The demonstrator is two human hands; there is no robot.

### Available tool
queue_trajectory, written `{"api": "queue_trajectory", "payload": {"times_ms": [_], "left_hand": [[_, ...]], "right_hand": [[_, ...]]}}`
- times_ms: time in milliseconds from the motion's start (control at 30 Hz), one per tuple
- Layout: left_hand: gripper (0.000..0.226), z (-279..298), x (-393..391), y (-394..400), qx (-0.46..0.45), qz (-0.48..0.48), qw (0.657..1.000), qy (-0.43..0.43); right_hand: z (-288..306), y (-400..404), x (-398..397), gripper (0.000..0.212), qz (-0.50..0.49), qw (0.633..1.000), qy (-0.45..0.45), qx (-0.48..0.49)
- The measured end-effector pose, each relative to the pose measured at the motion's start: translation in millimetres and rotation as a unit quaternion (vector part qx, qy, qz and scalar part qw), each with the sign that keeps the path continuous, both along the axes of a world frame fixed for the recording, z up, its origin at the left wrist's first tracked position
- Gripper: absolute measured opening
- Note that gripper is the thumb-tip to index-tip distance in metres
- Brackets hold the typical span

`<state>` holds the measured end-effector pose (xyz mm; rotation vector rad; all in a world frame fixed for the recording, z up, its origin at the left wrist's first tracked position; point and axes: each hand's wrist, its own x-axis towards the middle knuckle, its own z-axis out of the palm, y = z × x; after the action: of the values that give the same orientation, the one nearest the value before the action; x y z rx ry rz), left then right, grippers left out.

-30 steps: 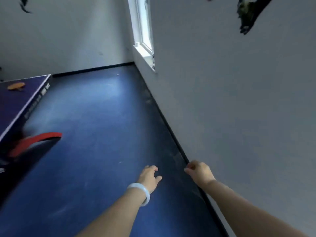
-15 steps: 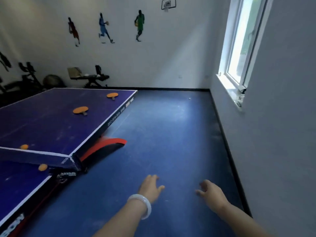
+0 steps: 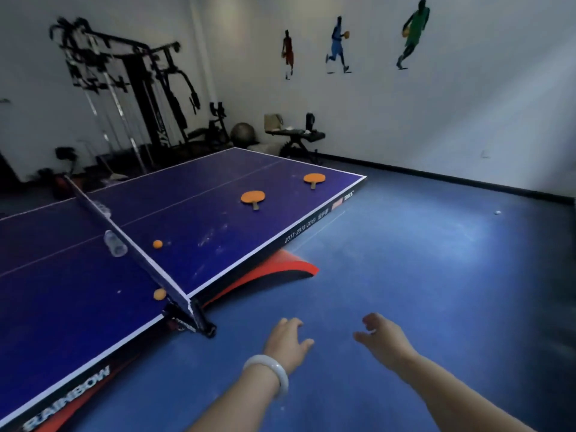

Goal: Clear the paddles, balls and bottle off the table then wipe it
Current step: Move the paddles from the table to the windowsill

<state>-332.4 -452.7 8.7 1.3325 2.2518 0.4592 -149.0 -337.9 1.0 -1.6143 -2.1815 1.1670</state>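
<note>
A blue table-tennis table [image 3: 193, 213] fills the left of the head view, its net [image 3: 131, 247] running across it. Two orange paddles lie on the far half, one [image 3: 253, 198] nearer the middle and one [image 3: 314, 179] near the far corner. One orange ball [image 3: 157, 244] sits beyond the net and another [image 3: 160, 294] lies on the near side against it. A clear plastic bottle [image 3: 114, 243] lies on its side against the net. My left hand [image 3: 288, 342] and right hand [image 3: 381, 336] hang over the floor to the right of the table, fingers relaxed, holding nothing.
Blue floor [image 3: 420, 275] stretches to the right of the table, with a white ball [image 3: 497, 212] lying far off. The table's red and black leg [image 3: 280, 269] juts out below its side. Gym equipment [image 3: 131, 98] and a bench [image 3: 296, 135] stand against the far wall.
My view has swung left from the wall and window to the table, which now shows the net, bottle, balls and paddles. Both hands stay empty in front of me.
</note>
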Motion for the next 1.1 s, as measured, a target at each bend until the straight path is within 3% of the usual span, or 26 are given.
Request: {"api": "queue_trajectory", "payload": {"times_ms": [433, 867, 1100], "left_hand": [[0.051, -0.5, -164.4, 231.9, 0.021, 0.016, 1.000, -0.012], [0.049, -13.3, -276.7, 438.6, 0.016, 0.073, 0.997, -0.020], [0.052, -19.7, -325.0, 552.5, 0.020, 0.113, 0.992, -0.048]], "right_hand": [[8.2, 223.6, -164.1, 0.052, -0.003, 1.000, 0.010, 0.012], [-4.1, 451.1, -298.5, 0.052, 0.057, 0.998, -0.007, 0.004], [-10.0, 575.1, -365.6, 0.040, 0.089, 0.996, -0.011, -0.004]]}}
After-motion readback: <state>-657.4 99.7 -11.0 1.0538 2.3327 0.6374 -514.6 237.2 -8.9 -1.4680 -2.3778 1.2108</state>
